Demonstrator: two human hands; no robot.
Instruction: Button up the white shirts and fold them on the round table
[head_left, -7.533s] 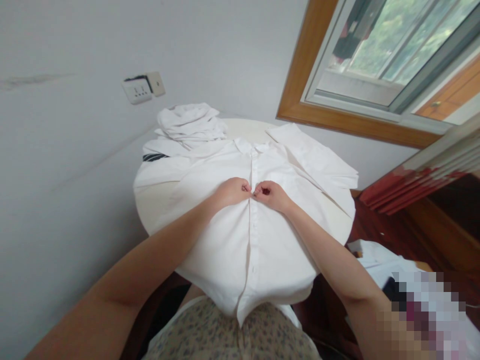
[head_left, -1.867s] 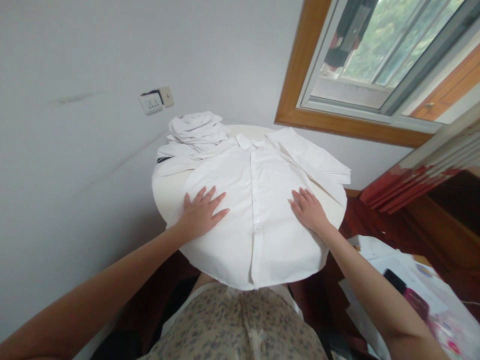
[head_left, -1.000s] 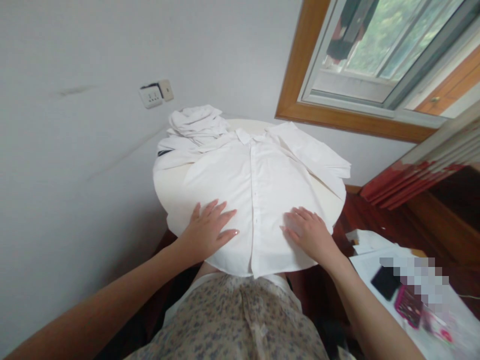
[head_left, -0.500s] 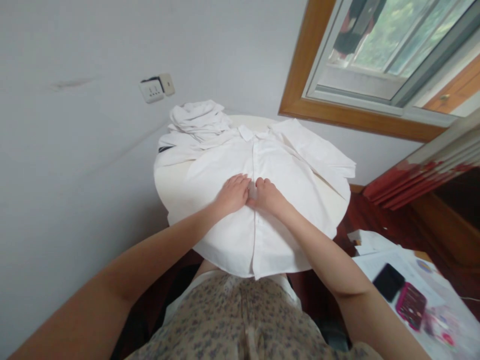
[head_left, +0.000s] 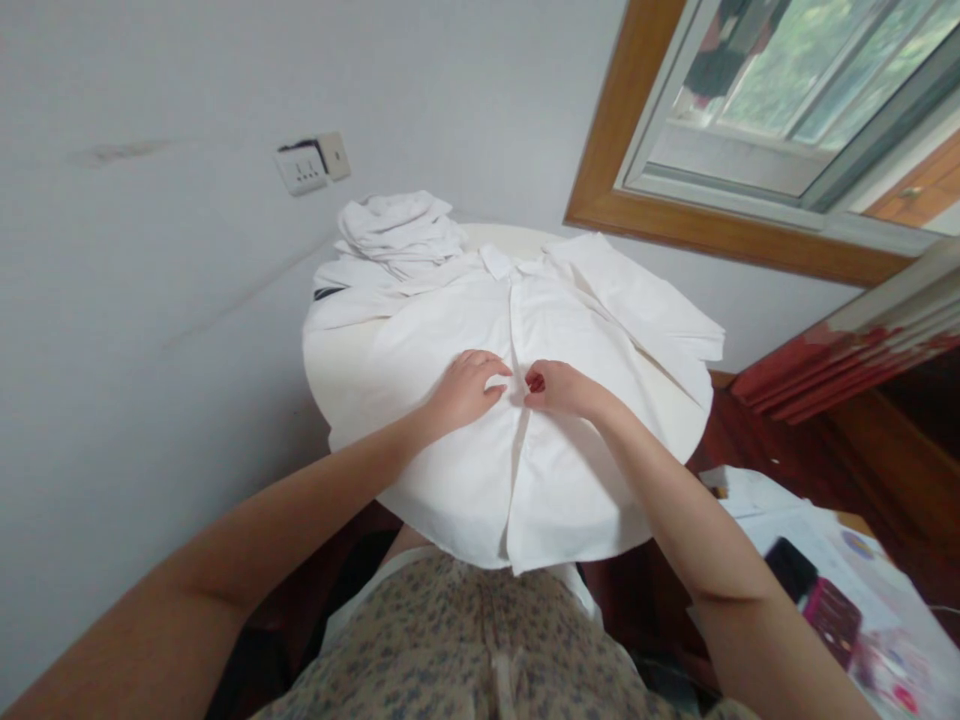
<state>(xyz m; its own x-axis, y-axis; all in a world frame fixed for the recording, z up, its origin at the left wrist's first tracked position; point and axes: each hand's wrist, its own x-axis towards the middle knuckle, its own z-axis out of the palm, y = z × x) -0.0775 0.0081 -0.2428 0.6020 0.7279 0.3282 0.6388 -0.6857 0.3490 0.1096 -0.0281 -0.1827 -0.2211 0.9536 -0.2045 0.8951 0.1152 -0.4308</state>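
A white button-up shirt (head_left: 450, 470) lies front side up over a round table, its collar pointing away from me. My left hand (head_left: 469, 388) is at the middle of the front, beside the button placket, its thumb and curved fingertips closed in a loose pinch on the cloth. Just across the placket, my right hand (head_left: 559, 388) has curled fingers and thumb pinching the other front edge. The cloth rises slightly between the hands, and the two front edges part a little below them. Any button at my fingertips is too small to make out.
The round cream table (head_left: 337, 370) stands against the wall. Crumpled white cloth (head_left: 397, 232) is heaped at its back left. On the right, a lower surface bears papers (head_left: 757, 500), a black phone (head_left: 791, 570) and a pink-edged phone (head_left: 832, 620). A window (head_left: 750, 130) is at the upper right.
My hands have moved slightly apart, the right one shifting to the right. The placket between them now stands raised, and its edges have parted below. The view has shifted slightly.
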